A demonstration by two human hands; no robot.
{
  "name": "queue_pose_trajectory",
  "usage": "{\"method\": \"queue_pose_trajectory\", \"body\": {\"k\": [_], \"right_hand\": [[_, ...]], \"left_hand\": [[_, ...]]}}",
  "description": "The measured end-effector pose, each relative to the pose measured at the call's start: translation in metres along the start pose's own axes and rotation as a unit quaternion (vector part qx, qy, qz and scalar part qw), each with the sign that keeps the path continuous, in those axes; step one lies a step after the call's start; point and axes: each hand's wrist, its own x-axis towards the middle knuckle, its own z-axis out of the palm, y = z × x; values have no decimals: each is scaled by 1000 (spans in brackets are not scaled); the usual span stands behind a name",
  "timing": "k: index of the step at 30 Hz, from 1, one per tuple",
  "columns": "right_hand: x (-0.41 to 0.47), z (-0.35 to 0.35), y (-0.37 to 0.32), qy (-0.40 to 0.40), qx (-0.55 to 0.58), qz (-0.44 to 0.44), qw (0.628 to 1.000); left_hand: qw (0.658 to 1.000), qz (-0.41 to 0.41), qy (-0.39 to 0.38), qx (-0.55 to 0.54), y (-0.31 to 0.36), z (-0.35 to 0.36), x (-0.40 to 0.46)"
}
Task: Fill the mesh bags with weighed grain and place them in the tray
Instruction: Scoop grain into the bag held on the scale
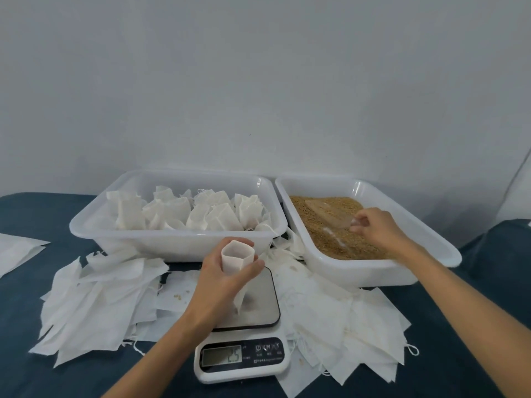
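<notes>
Tray [86, 225] already holds approx a dozen filled bags [198, 216]; lots of flat empties [94, 297] left on table. L hand [221, 285] grips open bag [237, 261] over scale [244, 334], no grain visible in it; R hand [373, 228] pinches scoop [330, 212] handle in grain [330, 234].

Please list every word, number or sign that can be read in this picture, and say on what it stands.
"25" or "2.5": display of the kitchen scale; the decimal point is unclear.
"M": middle of three button symbols on the scale; the others are blurred.
Small print beneath the buttons: too blurred to read.
Nothing else carries text.
</notes>
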Motion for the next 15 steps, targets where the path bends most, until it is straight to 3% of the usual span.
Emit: {"method": "queue_pose_trajectory", "body": {"k": [8,15], "right_hand": [[-53,-26,-65,-82,137,-186,969],[-78,-43,-92,-123,107,-239,957]], "left_hand": [[1000,8,-11,7,-5,2,1],[999,14,-16,28,-7,1,0]]}}
